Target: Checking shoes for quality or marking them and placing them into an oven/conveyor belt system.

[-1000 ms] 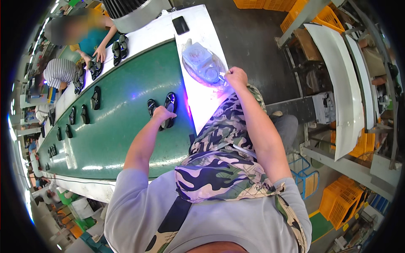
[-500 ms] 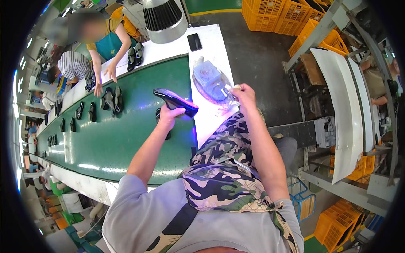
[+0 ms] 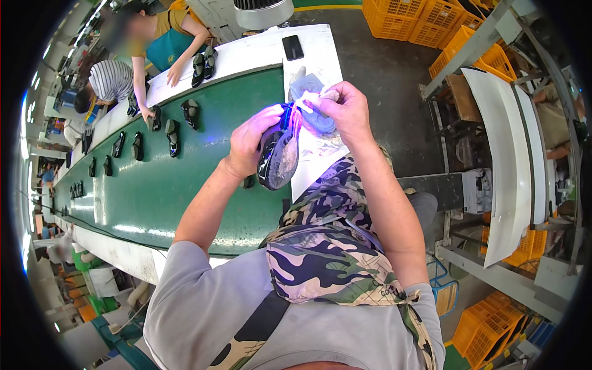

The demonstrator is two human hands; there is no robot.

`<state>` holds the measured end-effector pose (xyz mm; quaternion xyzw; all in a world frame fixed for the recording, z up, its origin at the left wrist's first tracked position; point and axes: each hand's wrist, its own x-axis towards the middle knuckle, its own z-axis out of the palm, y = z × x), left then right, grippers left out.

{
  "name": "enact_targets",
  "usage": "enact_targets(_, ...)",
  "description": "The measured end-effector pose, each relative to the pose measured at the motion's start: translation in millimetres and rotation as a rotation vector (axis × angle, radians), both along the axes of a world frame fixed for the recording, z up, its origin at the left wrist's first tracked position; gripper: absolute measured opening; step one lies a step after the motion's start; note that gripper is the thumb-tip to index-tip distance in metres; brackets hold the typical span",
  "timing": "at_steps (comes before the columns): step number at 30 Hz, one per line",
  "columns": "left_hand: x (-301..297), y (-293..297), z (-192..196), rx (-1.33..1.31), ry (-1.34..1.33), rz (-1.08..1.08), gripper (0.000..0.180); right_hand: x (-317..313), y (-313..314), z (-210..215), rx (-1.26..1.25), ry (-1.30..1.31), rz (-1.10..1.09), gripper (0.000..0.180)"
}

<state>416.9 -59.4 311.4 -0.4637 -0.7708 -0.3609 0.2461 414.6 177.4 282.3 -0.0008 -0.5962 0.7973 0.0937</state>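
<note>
A glossy black shoe (image 3: pixel 269 166) is gripped in my left hand (image 3: pixel 251 137), its rounded end tilted down toward me. Purple-blue light falls on its upper end. My right hand (image 3: pixel 351 114) pinches a white cloth (image 3: pixel 312 100), which meets or nearly meets that upper end; glare hides the exact contact. Just beyond and partly behind the cloth, a bluish translucent plastic container (image 3: pixel 319 123) stands on the white tabletop (image 3: pixel 323 46).
A green conveyor belt (image 3: pixel 203 160) on my left carries several black shoes (image 3: pixel 172 137). Across it, a co-worker's hand (image 3: pixel 147 114) touches a shoe. A phone (image 3: pixel 293 47) lies near a lamp (image 3: pixel 264 13). Orange crates (image 3: pixel 404 21) and a metal rack (image 3: pixel 441 123) stand to the right.
My left hand has turned the shoe from lying sideways to its rounded end downward. My right hand has brought the cloth up to it. The co-worker's hand has reached a shoe on the belt.
</note>
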Motion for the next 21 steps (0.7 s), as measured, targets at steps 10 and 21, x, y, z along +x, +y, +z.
enact_targets(10,4,5,6,-0.040,0.066,-0.047,0.047,-1,-7,0,0.085,0.031,-0.065,0.013)
enact_targets(21,-5,8,-6,-0.052,0.051,-0.011,0.052,22,-9,16,-0.245,-0.110,0.201,0.017)
